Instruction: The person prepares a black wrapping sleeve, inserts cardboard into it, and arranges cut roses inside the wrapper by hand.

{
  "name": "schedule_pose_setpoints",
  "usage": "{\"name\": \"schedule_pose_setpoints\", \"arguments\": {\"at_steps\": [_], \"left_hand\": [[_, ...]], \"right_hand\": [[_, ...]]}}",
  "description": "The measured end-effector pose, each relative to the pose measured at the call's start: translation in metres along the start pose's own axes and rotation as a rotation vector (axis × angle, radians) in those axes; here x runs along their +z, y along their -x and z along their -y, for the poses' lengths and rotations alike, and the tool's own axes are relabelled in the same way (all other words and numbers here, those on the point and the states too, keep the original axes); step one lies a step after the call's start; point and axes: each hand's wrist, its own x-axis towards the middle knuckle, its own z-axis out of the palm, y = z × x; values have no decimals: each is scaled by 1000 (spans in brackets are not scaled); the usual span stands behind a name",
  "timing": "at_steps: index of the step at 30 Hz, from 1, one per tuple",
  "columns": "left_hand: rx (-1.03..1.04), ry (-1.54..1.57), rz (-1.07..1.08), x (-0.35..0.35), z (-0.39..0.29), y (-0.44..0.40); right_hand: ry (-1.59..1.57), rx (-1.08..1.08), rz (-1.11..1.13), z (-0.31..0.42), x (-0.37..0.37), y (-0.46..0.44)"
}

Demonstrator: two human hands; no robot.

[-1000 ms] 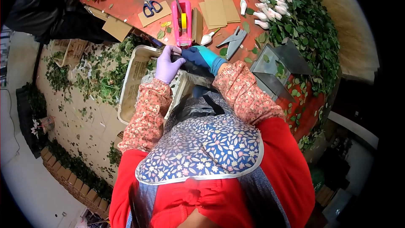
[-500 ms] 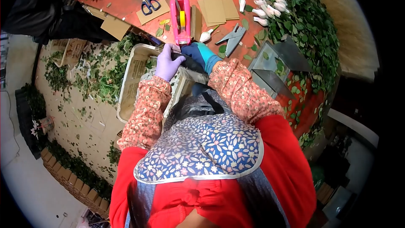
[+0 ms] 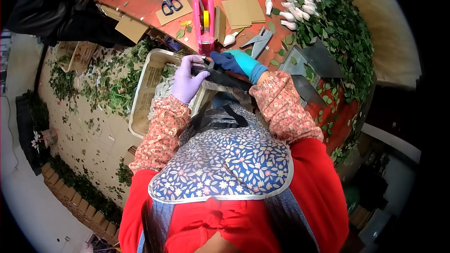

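My left hand (image 3: 187, 79), in a lavender glove, curls its thumb and fingers at the left end of a dark, strip-like thing (image 3: 227, 80). What that hand grips is too small and dark to make out. My right hand (image 3: 236, 63), in a teal and navy glove, has its fingers closed beside the left fingertips, over the same dark strip; its grip is hidden. Just beyond both hands stands a pink tape dispenser (image 3: 205, 42) with a yellow roll (image 3: 206, 18). A white rosebud (image 3: 229, 39) and a grey stapler (image 3: 258, 42) lie to its right.
Scissors (image 3: 171, 5) and cardboard pieces (image 3: 241, 11) lie on the red table (image 3: 140, 0). Wrapped rosebuds (image 3: 304, 4) with leafy stems fill the right side, near a grey metal stand (image 3: 304, 63). A cream basket (image 3: 142, 89) stands below left. Another person's dark sleeve (image 3: 33, 7) shows upper left.
My right hand has moved right and slightly down, away from the dispenser's base. The left hand has stayed nearly in place, and more of the dark strip shows between them.
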Motion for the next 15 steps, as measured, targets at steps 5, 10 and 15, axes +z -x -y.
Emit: {"name": "schedule_pose_setpoints", "arguments": {"at_steps": [5,10,15], "left_hand": [[-68,183,30,-7,-25,8],[-93,121,-66,-9,-41,1],[-142,243,-113,-7,-58,0]], "right_hand": [[-640,-20,-228,-10,-19,3],[597,-1007,-656,57,-32,86],[597,-902,-770,53,20,84]]}}
